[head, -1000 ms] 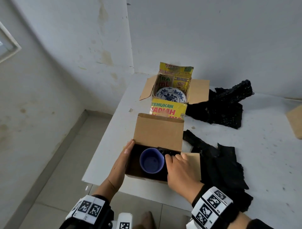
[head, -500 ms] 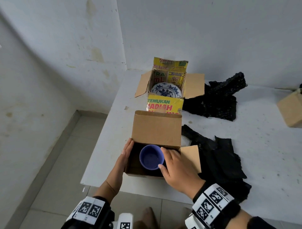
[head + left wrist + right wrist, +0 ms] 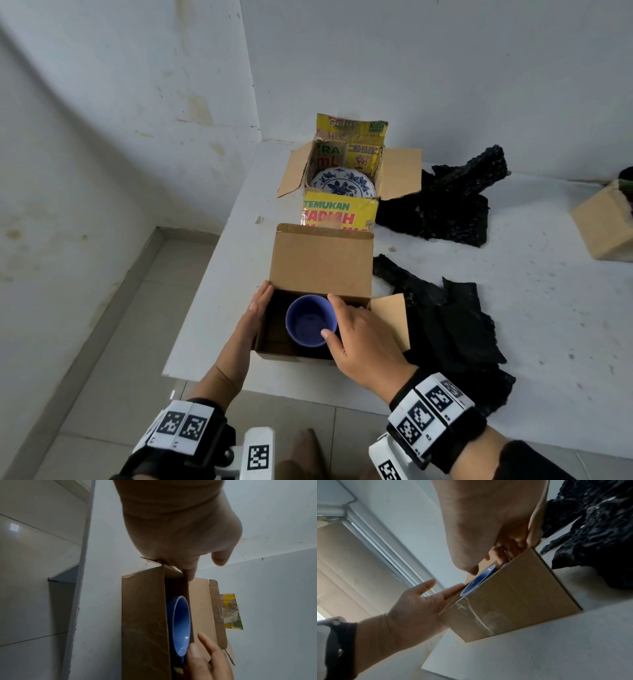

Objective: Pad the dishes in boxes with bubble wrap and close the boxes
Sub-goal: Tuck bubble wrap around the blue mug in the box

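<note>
- Change noted: the right hand (image 3: pixel 359 339), which a second ago lay deep at the right inner side of the plain brown cardboard box (image 3: pixel 294 354), now sits with thumb and forefinger pinching the rim of the round blue glazed cup (image 3: pixel 310 320).
- The left hand (image 3: pixel 251 320) has stayed flat, fingers straight and together, pressed against the box's left wall.
- The cup stands upright inside this near box, at the front edge of the white table (image 3: pixel 513 325); dark padding under it is hard to make out.
- The right hand's other fingers are hidden behind the cup.
- Behind, a yellow printed carton (image 3: pixel 339 217), flaps open, holds a blue-and-white patterned plate (image 3: pixel 342 183).
- Crumpled black bubble wrap (image 3: pixel 455 329) lies just right of the near box; a second heap (image 3: pixel 452 205) lies farther back.
- A third cardboard box (image 3: pixel 606 222) is cut off at the right frame edge.
</note>
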`<act>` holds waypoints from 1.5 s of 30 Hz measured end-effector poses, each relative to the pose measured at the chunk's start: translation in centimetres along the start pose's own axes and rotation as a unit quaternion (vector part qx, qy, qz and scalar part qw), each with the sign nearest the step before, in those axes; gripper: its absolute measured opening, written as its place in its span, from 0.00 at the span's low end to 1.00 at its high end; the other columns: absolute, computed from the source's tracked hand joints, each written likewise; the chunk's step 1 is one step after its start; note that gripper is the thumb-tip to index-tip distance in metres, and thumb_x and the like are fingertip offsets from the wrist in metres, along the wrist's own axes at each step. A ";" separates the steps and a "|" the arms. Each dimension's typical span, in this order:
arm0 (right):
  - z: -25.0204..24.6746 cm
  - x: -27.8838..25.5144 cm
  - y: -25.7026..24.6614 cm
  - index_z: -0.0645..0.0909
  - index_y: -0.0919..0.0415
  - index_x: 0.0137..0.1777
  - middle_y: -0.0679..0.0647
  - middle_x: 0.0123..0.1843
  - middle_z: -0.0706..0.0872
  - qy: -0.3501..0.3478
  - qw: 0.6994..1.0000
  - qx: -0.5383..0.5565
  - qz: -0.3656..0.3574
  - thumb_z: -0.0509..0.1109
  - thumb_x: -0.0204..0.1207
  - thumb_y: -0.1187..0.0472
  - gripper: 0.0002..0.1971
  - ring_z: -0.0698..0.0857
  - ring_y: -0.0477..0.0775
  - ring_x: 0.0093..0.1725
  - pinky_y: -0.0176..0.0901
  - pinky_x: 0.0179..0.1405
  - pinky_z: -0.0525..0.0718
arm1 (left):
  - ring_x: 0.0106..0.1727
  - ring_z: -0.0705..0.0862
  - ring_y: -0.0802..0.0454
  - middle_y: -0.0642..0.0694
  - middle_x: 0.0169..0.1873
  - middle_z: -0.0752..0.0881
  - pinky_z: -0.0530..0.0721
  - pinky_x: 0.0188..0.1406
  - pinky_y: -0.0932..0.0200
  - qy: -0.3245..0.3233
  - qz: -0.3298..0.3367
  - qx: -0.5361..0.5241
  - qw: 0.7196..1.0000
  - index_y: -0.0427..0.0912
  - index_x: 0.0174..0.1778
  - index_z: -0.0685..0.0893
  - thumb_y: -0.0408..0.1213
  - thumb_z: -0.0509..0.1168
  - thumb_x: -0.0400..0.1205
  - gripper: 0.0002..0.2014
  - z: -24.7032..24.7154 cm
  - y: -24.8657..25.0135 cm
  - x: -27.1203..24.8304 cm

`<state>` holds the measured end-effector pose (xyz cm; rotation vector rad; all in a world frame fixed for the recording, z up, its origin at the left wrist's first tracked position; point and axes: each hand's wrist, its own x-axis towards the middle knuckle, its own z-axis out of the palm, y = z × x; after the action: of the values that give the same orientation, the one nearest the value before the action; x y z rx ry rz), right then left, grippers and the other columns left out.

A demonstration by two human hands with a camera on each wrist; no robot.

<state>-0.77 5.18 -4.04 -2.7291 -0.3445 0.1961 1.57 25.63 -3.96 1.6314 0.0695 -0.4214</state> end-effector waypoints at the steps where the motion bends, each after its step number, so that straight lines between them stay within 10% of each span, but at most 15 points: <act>1: -0.1 -0.2 0.3 0.56 0.60 0.81 0.56 0.67 0.79 -0.004 0.999 0.034 -0.009 0.56 0.82 0.47 0.31 0.78 0.56 0.62 0.49 0.60 0.78 | 0.78 0.62 0.62 0.60 0.78 0.62 0.61 0.75 0.63 0.008 -0.007 0.006 1.000 0.51 0.81 0.60 0.54 0.50 0.87 0.26 -0.1 -0.1 0.3; 7: -4.4 -3.1 3.0 0.75 0.56 0.66 0.48 0.62 0.77 0.117 0.982 0.137 -0.061 0.61 0.77 0.54 0.18 0.79 0.46 0.58 0.40 0.52 0.82 | 0.81 0.45 0.63 0.68 0.74 0.60 0.37 0.81 0.41 0.063 0.008 0.185 0.981 0.72 0.68 0.70 0.70 0.51 0.72 0.27 1.3 0.6 0.2; 12: -7.5 -6.2 8.4 0.78 0.56 0.60 0.47 0.56 0.79 0.203 0.971 0.130 -0.001 0.62 0.76 0.54 0.15 0.80 0.46 0.57 0.38 0.53 0.82 | 0.82 0.40 0.65 0.67 0.79 0.57 0.42 0.81 0.38 -0.018 0.110 0.253 0.961 0.79 0.62 0.69 0.70 0.55 0.70 0.23 7.8 4.8 -0.7; 20: -7.9 -10.0 16.8 0.57 0.46 0.79 0.47 0.78 0.62 -0.083 0.988 0.013 0.127 0.71 0.63 0.32 0.46 0.64 0.50 0.77 0.45 0.73 0.69 | 0.82 0.53 0.60 0.57 0.76 0.70 0.53 0.78 0.62 -0.175 0.249 0.385 0.871 0.55 0.73 0.74 0.45 0.69 0.78 0.26 20.8 7.4 0.1; 28: -6.0 -10.9 19.2 0.77 0.45 0.69 0.47 0.68 0.78 -0.037 0.997 0.016 0.070 0.62 0.78 0.53 0.19 0.79 0.53 0.62 0.41 0.52 0.78 | 0.84 0.48 0.52 0.52 0.81 0.59 0.57 0.81 0.51 -0.226 0.133 0.554 0.790 0.51 0.81 0.58 0.30 0.65 0.72 0.41 26.8 3.7 2.1; 33: -5.7 -10.9 20.2 0.82 0.51 0.61 0.49 0.52 0.85 0.033 0.998 0.032 0.051 0.48 0.76 0.50 0.24 0.84 0.55 0.49 0.44 0.37 0.81 | 0.84 0.43 0.51 0.54 0.82 0.53 0.54 0.80 0.46 -0.233 0.111 0.592 0.763 0.54 0.82 0.55 0.39 0.68 0.72 0.43 27.2 3.7 2.8; 39: -8.0 -10.2 20.6 0.83 0.52 0.59 0.46 0.45 0.85 0.119 0.991 0.063 0.025 0.51 0.75 0.54 0.21 0.84 0.49 0.43 0.30 0.29 0.75 | 0.79 0.62 0.52 0.56 0.76 0.69 0.65 0.75 0.48 -0.146 0.167 0.556 0.801 0.54 0.76 0.68 0.48 0.65 0.75 0.30 27.3 5.2 3.4; 45: -11.1 -8.8 19.0 0.79 0.53 0.59 0.44 0.48 0.85 0.240 0.961 0.137 -0.015 0.57 0.79 0.53 0.14 0.84 0.45 0.46 0.34 0.37 0.82 | 0.47 0.84 0.46 0.48 0.45 0.88 0.82 0.43 0.50 -0.020 0.230 0.417 0.879 0.45 0.53 0.84 0.37 0.63 0.76 0.11 26.7 8.2 4.2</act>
<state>-3.19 -18.17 -0.47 -2.3924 -0.2006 -0.3955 1.73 -2.15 1.30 2.3984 -0.6016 -0.1006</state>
